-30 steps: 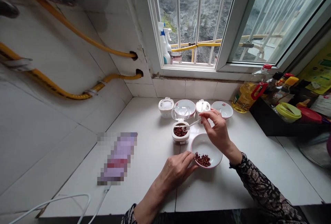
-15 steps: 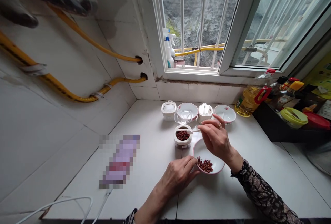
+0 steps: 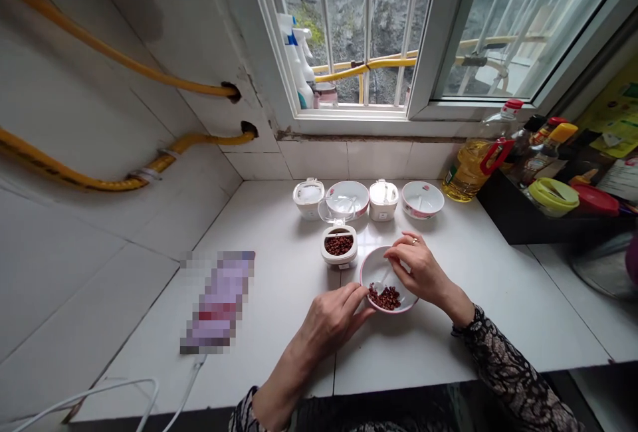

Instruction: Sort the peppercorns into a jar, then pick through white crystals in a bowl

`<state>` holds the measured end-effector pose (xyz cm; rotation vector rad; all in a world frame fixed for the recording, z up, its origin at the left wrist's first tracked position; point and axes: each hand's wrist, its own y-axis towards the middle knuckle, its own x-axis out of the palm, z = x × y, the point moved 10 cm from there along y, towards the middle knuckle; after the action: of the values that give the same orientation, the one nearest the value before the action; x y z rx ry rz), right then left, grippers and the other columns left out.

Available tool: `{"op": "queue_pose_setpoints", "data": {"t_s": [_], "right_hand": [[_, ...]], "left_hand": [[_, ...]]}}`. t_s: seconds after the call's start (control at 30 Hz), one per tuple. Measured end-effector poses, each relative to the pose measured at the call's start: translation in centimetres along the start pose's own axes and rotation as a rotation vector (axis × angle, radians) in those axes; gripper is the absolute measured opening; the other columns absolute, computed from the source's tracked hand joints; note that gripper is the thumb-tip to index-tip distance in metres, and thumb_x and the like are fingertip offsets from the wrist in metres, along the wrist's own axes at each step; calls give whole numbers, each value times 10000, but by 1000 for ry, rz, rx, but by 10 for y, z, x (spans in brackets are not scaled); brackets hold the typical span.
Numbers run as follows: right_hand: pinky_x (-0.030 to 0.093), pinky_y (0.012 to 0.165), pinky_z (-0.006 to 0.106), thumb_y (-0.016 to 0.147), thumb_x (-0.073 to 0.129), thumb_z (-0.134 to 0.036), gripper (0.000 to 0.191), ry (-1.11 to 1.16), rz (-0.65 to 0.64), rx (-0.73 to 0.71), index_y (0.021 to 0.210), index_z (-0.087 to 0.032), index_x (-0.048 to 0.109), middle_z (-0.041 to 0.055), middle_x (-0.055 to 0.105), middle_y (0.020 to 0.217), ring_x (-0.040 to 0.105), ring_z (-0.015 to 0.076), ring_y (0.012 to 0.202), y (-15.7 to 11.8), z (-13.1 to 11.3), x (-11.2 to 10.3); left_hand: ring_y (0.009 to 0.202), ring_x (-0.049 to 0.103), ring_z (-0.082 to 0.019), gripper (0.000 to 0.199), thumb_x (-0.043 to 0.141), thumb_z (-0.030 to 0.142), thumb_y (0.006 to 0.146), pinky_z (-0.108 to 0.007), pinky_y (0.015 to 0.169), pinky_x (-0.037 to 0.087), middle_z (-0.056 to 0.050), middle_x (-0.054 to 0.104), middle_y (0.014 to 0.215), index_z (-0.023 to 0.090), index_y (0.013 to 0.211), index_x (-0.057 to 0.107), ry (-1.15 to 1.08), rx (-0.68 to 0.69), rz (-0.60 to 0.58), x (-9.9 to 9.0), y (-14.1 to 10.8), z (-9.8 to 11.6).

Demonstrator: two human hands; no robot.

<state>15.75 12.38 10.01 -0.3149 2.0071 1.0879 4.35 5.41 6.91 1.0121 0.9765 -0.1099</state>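
Observation:
A white bowl with a pink rim (image 3: 369,266) holds reddish-brown peppercorns (image 3: 385,297) near its lower side. My left hand (image 3: 335,320) grips the bowl's left edge between thumb and fingers. Over the bowl's right side, my right hand (image 3: 417,266) pinches a small white spoon (image 3: 382,277), whose tip is down inside the bowl by the peppercorns. Just to the upper left stands a white jar (image 3: 339,258) with its clear lid (image 3: 337,209) raised; more peppercorns fill it.
Behind are two closed white jars (image 3: 309,199) and two bowls, one at the right (image 3: 423,199). An oil bottle (image 3: 468,169) and a black condiment box (image 3: 513,216) stand at right. A blurred purple object (image 3: 222,302) with a white cable lies left.
My right hand has moved the spoon from the open jar down into the bowl. The camera view has shifted, so the counter's contents sit higher and further left.

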Motion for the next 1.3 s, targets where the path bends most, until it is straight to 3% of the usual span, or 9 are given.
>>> {"op": "queue_pose_setpoints", "data": {"t_s": [0.13,0.37,0.57,0.77,0.9,1.1,1.3], "right_hand": [[432,969,454,904,499,-107,168,100,-6,78,878,-210,630,19,727,763,647,179,751,-3,4,7],[436,986,480,884,531,-148,167,160,138,255,877,-230,676,20,725,759,662,195,742,-10,32,-6],[432,1004,479,856,554,-153,159,211,165,376,844,-232,691,10,713,743,652,186,715,-15,46,-5],[515,813,375,851,560,-187,150,327,183,510,823,-218,704,32,709,762,659,198,771,-22,56,-1],[538,663,312,851,580,-261,144,484,160,615,835,-199,709,36,702,789,649,164,654,-26,64,7],[541,642,305,809,645,-399,221,646,146,690,819,-189,713,20,696,728,628,151,603,-28,75,14],[526,659,311,743,720,-450,276,695,219,739,804,-180,715,27,692,723,613,153,614,-21,82,10]], "left_hand": [[710,700,-156,190,465,297,1008,-224,590,543,-86,706,914,149,1106,533,-6,0,-15,2,-2,-1],[739,708,-161,197,486,297,998,-219,603,551,-91,710,927,151,1123,532,-18,-6,-25,3,-4,-2],[709,699,-151,190,472,296,1007,-212,589,539,-84,707,915,148,1107,536,-3,-2,-23,1,-2,-1],[709,701,-151,203,464,312,1011,-215,601,539,-85,708,926,151,1107,543,-7,-18,-7,4,-6,-3],[741,707,-160,208,462,311,1007,-227,624,547,-92,710,944,155,1121,541,0,-25,-15,6,-7,-4],[687,688,-157,195,452,316,1011,-231,557,524,-76,695,901,156,1080,539,2,-6,-31,4,-2,-1],[660,665,-137,202,409,304,1028,-223,532,508,-60,672,880,146,1069,527,1,-20,-14,4,0,0]]}}
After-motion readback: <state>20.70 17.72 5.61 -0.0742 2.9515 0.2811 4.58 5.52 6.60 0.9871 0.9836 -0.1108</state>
